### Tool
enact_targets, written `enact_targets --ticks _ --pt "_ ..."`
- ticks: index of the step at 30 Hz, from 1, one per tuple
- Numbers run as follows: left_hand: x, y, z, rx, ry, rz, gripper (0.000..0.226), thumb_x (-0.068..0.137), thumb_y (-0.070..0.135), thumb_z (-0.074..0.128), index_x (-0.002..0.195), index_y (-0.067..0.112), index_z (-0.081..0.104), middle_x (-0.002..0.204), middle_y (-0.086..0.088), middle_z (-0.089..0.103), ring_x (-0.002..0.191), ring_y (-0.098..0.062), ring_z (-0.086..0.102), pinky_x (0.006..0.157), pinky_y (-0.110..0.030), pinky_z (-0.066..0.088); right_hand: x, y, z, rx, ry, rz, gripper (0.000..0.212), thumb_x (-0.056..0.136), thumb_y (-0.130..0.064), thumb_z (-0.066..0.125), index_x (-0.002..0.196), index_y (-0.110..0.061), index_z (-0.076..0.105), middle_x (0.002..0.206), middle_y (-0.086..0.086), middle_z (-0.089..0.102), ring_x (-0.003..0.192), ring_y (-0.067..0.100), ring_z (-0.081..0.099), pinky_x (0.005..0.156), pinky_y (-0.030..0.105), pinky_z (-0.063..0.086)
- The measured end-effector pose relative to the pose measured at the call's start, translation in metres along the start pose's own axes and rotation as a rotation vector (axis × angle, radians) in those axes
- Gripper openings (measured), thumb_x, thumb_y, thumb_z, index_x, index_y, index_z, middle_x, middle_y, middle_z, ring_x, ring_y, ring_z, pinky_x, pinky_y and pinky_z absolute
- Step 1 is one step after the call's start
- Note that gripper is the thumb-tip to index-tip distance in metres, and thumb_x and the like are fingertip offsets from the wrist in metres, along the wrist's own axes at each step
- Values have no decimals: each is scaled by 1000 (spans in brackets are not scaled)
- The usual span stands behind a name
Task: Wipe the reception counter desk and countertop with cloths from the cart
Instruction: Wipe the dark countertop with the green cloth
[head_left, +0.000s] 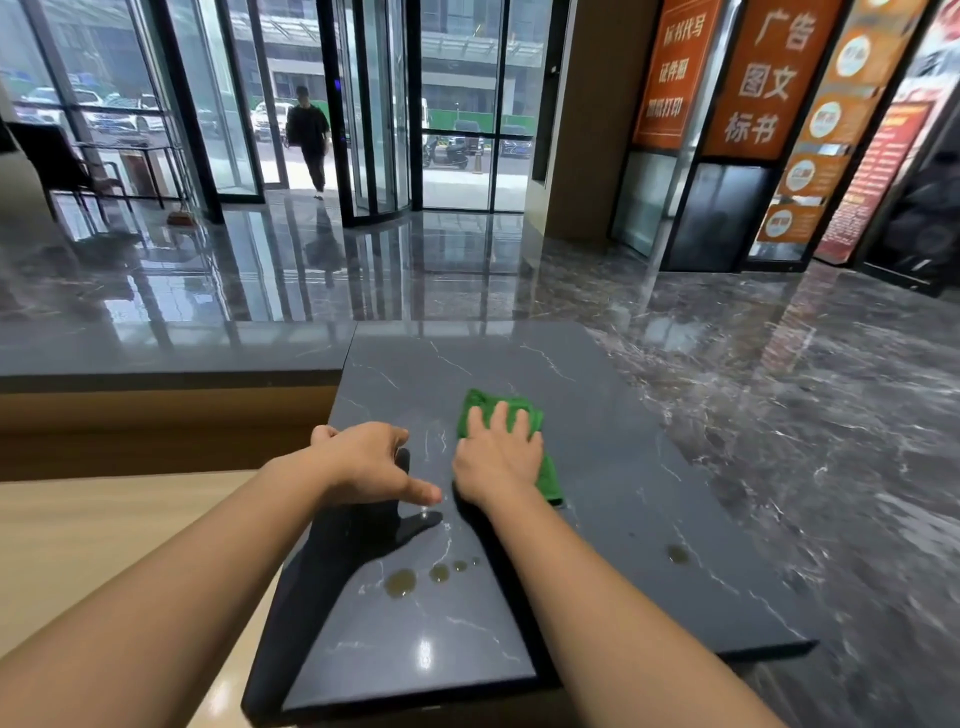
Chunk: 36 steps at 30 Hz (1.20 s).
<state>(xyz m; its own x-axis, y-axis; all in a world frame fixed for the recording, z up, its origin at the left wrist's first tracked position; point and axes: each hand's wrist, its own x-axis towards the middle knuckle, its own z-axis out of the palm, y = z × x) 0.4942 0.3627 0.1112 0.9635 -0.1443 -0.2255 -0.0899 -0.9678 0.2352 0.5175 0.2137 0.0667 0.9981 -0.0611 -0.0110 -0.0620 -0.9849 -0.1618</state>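
Cloth: green cloth flat on the worktop, pressed under my right hand, fingers spread.
Left: my left hand loose, holding nothing.
Spill: brown drops lie nearer me, between my forearms.

I see two arms, nothing worn on either. The left forearm enters from 8 o'clock and the right forearm from 5 o'clock, both bare from wrist to frame edge. The left hand and right hand are bare too. Clothing is out of view.
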Motion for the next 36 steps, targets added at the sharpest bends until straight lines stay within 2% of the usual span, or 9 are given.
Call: enact_targets --ticks 3,8,16,19,21,25,28,33,36 --pt "-14 -1 6 60 -12 5 98 67 77 62 145 24 35 137 7 52 130 -22 44 105 -42 19 -10 -5 1 -25 -24 -108 55 103 -35 28 154 -22 13 162 12 3 148 37 2 118 53 8" --pt "-26 7 11 83 -14 28 96 63 83 58 137 23 43 134 6 54 126 -20 46 103 -42 20 -11 39 -9 -44 -14 -179 50 103 -37 26 152 -28 21 162 5 10 149 28 7 119 48 8" --pt "-46 24 20 151 -82 52 111 46 92 57 135 27 42 128 10 56 122 -17 47 98 -40 19 -9 161 -32 -58 28 130 48 103 -36 30 150 -27 27 161 5 17 146 29 17 117 44 20" --pt "-50 23 25 158 -65 81 104 42 91 61 124 28 43 120 12 57 116 -16 50 98 -40 21 -12 175 -37 -35 16 206 48 103 -34 29 150 -25 28 161 5 16 145 29 18 115 42 22" --pt "-51 23 27 143 -49 88 98 40 91 63 114 30 45 114 13 58 110 -14 51 96 -40 22 -12 169 -36 -34 23 235 47 103 -33 29 149 -25 28 161 5 17 146 30 17 115 42 23" --pt "-48 26 26 219 -63 76 105 38 92 61 119 27 44 116 10 59 111 -17 52 97 -40 23 -19 130 -25 -29 44 291 51 101 -31 31 150 -25 23 162 7 11 147 33 12 116 43 19" --pt "-45 27 25 228 -83 69 103 34 93 61 112 26 46 110 9 60 106 -19 53 94 -40 21 -32 89 -15 8 50 291 56 99 -29 34 153 -25 19 162 7 8 147 34 8 118 45 15" --pt "-42 32 23 232 -120 34 100 31 92 64 106 26 53 105 8 63 105 -20 52 92 -41 21 -66 21 3 13 69 117 56 99 -29 37 152 -23 20 162 10 9 146 35 8 118 46 14" --pt "-42 35 22 252 -134 15 106 28 93 62 108 25 57 107 7 63 106 -22 51 95 -41 22 -80 20 2 8 45 -6 53 102 -34 33 153 -23 19 162 9 7 148 32 6 118 46 13"
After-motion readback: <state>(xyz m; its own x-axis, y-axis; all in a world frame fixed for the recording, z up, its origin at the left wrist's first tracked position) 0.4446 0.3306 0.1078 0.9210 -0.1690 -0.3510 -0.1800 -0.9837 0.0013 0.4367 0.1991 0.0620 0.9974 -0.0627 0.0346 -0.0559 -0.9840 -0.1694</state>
